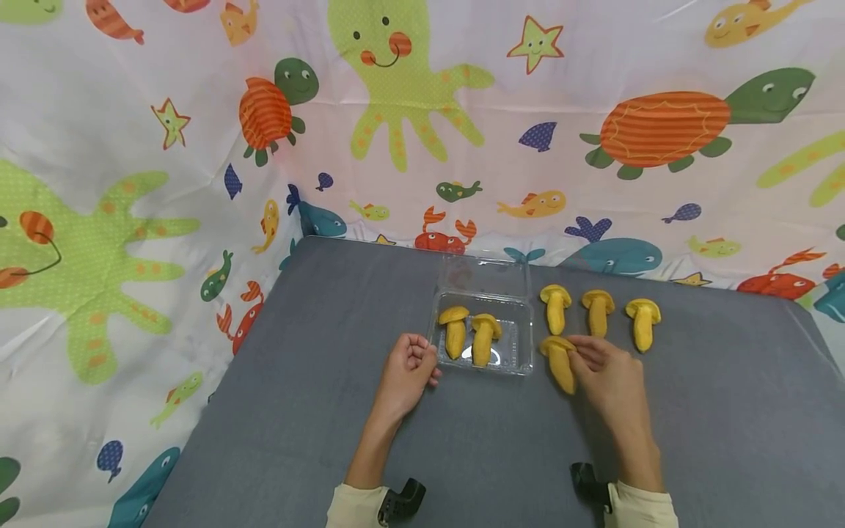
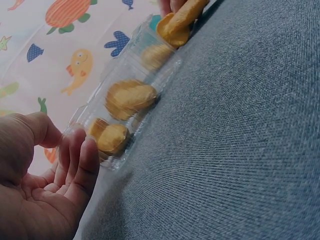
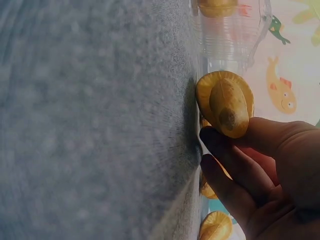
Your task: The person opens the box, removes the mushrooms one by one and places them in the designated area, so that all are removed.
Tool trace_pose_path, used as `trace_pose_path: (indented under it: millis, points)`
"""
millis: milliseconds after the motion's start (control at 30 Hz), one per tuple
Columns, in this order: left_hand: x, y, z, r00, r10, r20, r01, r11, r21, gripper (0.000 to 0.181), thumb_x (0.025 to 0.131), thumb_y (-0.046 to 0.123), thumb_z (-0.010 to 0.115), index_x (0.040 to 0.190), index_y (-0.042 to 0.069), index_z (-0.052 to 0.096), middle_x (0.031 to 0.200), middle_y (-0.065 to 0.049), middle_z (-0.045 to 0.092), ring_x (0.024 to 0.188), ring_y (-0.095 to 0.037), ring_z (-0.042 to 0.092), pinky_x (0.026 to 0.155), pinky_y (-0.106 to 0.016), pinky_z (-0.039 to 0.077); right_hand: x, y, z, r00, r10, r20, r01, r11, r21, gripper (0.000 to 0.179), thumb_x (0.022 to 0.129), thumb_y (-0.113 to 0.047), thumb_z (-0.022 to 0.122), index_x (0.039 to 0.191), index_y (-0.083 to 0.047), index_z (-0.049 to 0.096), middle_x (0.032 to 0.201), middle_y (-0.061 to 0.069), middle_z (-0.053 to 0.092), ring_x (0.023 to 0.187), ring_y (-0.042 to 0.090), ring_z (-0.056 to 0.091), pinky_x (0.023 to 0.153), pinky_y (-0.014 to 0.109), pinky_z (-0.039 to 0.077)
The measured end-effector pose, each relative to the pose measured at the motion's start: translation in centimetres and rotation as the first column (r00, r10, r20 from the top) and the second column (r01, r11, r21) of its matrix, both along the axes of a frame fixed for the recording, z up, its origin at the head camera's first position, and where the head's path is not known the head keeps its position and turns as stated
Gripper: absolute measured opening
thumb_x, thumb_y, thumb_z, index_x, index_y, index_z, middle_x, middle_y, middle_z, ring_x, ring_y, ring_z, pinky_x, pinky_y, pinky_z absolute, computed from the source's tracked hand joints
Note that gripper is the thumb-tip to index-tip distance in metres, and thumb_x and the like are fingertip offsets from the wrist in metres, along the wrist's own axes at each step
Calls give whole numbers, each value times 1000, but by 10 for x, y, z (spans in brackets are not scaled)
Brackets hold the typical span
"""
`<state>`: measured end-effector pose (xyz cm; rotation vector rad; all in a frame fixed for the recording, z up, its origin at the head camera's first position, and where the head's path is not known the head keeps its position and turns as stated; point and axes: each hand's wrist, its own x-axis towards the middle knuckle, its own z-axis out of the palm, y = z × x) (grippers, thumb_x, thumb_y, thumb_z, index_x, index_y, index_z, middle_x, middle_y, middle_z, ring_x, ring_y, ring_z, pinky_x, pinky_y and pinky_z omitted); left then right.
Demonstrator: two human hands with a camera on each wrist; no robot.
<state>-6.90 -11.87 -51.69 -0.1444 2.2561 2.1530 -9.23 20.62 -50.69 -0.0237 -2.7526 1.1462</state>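
Observation:
My right hand pinches a yellow toy mushroom by its side, between thumb and fingers, just right of the container. In the right wrist view this mushroom shows its stem end, close over the cloth. A clear plastic container lies with its lid folded back, and two more mushrooms lie inside it. At the container's left edge is my left hand, fingers curled. The left wrist view has that hand's thumb and fingertips pinching the container's rim.
Three yellow mushrooms stand in a row right of the container, towards the back. Grey cloth covers the table. A curtain printed with sea animals hangs along the back and left edges.

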Motion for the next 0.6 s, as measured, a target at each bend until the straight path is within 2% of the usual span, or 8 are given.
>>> trace_pose_path:
  millis: [133, 200, 400, 600]
  points:
    - [0, 0, 0, 1000, 0, 7, 0, 1000, -11, 17, 105, 9, 65, 115, 0, 54, 89, -11, 63, 73, -22, 69, 65, -36, 65, 0, 0, 0, 1000, -6, -4, 6, 1000, 19, 23, 100, -11, 72, 121, -4, 76, 111, 21, 78, 98, 36, 78, 71, 36, 67]
    - [0, 0, 0, 1000, 2, 5, -2, 1000, -9, 17, 105, 9, 65, 115, 0, 54, 89, -11, 63, 73, -21, 69, 65, -35, 65, 0, 0, 0, 1000, -1, -9, 1, 1000, 28, 23, 100, -10, 72, 121, -4, 75, 112, 22, 77, 98, 37, 78, 73, 43, 67]
    - [-1, 0, 0, 1000, 0, 4, 0, 1000, -1, 17, 105, 8, 65, 115, -1, 54, 90, -13, 63, 73, -20, 68, 64, -32, 64, 1, 1, 3, 1000, 15, -2, -15, 999, 46, 24, 100, -8, 72, 123, -4, 74, 114, 24, 76, 101, 39, 77, 76, 50, 66]
    - [-1, 0, 0, 1000, 0, 5, 0, 1000, 0, 17, 104, 7, 65, 115, -1, 54, 89, -12, 63, 73, -21, 69, 64, -35, 65, 5, 1, 5, 999, 41, 14, -42, 997, 65, 27, 99, -5, 72, 125, -2, 72, 116, 25, 75, 104, 41, 76, 79, 53, 65]
